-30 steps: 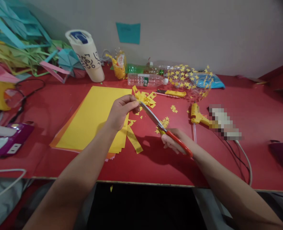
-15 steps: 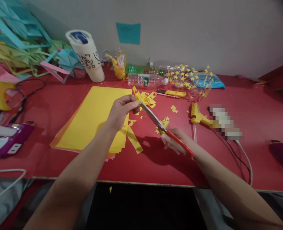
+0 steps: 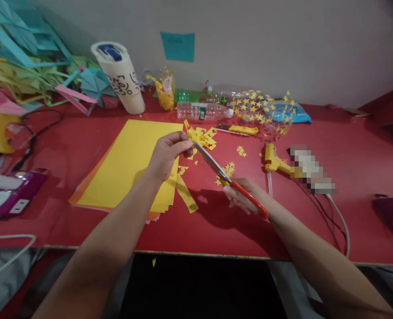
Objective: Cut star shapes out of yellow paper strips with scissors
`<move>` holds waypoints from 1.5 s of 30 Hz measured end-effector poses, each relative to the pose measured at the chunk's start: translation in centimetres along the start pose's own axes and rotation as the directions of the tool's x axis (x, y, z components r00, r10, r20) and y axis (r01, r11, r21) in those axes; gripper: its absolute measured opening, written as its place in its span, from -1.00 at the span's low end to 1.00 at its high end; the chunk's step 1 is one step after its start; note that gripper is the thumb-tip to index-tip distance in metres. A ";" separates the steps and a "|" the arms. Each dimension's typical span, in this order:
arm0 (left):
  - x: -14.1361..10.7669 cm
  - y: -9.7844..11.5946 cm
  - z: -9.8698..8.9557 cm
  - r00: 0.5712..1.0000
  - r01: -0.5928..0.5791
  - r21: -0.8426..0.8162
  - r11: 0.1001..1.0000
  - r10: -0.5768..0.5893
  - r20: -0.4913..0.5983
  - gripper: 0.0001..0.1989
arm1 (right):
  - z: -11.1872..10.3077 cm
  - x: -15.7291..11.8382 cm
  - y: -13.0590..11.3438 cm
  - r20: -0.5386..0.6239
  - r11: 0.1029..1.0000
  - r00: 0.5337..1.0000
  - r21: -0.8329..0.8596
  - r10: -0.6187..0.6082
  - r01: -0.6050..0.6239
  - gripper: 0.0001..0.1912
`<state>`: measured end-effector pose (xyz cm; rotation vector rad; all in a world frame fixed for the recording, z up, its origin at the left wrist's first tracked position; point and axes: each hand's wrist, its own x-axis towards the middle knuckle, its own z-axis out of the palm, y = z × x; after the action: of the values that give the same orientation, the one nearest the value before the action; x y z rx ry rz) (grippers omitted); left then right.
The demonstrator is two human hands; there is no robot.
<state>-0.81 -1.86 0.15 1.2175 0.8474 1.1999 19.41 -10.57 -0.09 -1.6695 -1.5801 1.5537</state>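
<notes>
My right hand [image 3: 243, 195] is closed around the red handles of a pair of scissors [image 3: 227, 176], whose blades point up and left. The blade tips reach the fingertips of my left hand [image 3: 169, 153]. Those fingers are pinched on what looks like a small piece of yellow paper, mostly hidden by them. Just behind the fingertips lie yellow paper scraps [image 3: 209, 142] with star-shaped holes. Small yellow paper stars [image 3: 228, 169] are piled near the scissors' pivot. A yellow paper strip [image 3: 187, 195] lies below the blades. My left wrist is over a stack of yellow paper [image 3: 130, 164].
Behind are a white tumbler [image 3: 121, 79], a clear plastic bottle [image 3: 203, 111], a yellow cutter knife [image 3: 243, 130] and a clear star-covered object [image 3: 262, 110]. A yellow glue gun [image 3: 274, 161] lies right, near cables. Folded paper shapes [image 3: 26, 53] and a purple power strip [image 3: 15, 195] are left.
Almost nothing differs. The hands and scissors hold nearly the same position; the view has shifted very slightly.
</notes>
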 end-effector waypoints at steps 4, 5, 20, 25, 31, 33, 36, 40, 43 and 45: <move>0.0 0.0 0.0 1.000 0.000 -0.013 1.000 0.000 0.000 -0.95 | 0.1 0.0 -0.1 -0.004 1.000 1.000 -0.002 0.007 -0.007 -0.52; 0.0 0.0 0.0 1.000 0.002 -0.009 1.000 -0.002 -0.003 -0.94 | 0.1 0.0 -0.1 -0.006 1.000 1.000 -0.001 0.002 -0.002 -0.52; 0.1 -0.3 -0.2 0.995 -0.094 0.110 0.989 0.097 -0.024 -0.94 | -0.1 0.1 0.0 0.032 0.998 0.998 0.025 -0.062 0.061 -0.49; -0.1 -0.1 -0.1 0.996 -0.084 0.086 0.993 0.085 -0.001 -0.95 | -0.1 0.0 -0.1 0.026 0.999 0.998 -0.006 -0.049 0.049 -0.50; -0.2 0.1 0.1 0.997 -0.076 0.077 0.994 0.075 0.022 -0.92 | -0.1 0.2 0.5 0.045 0.992 0.991 -0.008 -0.125 0.125 -0.51; -0.2 0.0 0.1 0.997 -0.071 0.079 0.994 0.069 0.026 -0.92 | -0.2 0.3 0.8 0.048 0.989 0.988 0.000 -0.147 0.147 -0.50; -0.2 -0.2 0.1 0.998 -0.065 0.091 0.994 0.063 0.028 -0.91 | -0.1 0.3 0.9 0.046 0.989 0.988 0.000 -0.149 0.149 -0.50; -0.3 -0.5 0.1 0.997 -0.071 0.097 0.993 0.068 0.042 -0.90 | 0.1 -0.1 0.3 0.027 0.994 0.994 0.009 -0.109 0.109 -0.53; -0.3 -0.5 0.2 0.996 -0.081 0.097 0.992 0.076 0.051 -0.89 | 0.4 -0.2 0.0 0.009 0.995 0.995 0.019 -0.097 0.097 -0.55; -0.3 -0.6 0.2 0.996 -0.085 0.103 0.991 0.080 0.050 -0.88 | 0.5 -0.2 0.0 -0.003 0.995 0.995 0.020 -0.099 0.099 -0.57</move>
<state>-0.57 -2.20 -0.42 1.3722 0.8417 1.2008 19.04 -10.89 -0.16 -1.5570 -1.6147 1.5127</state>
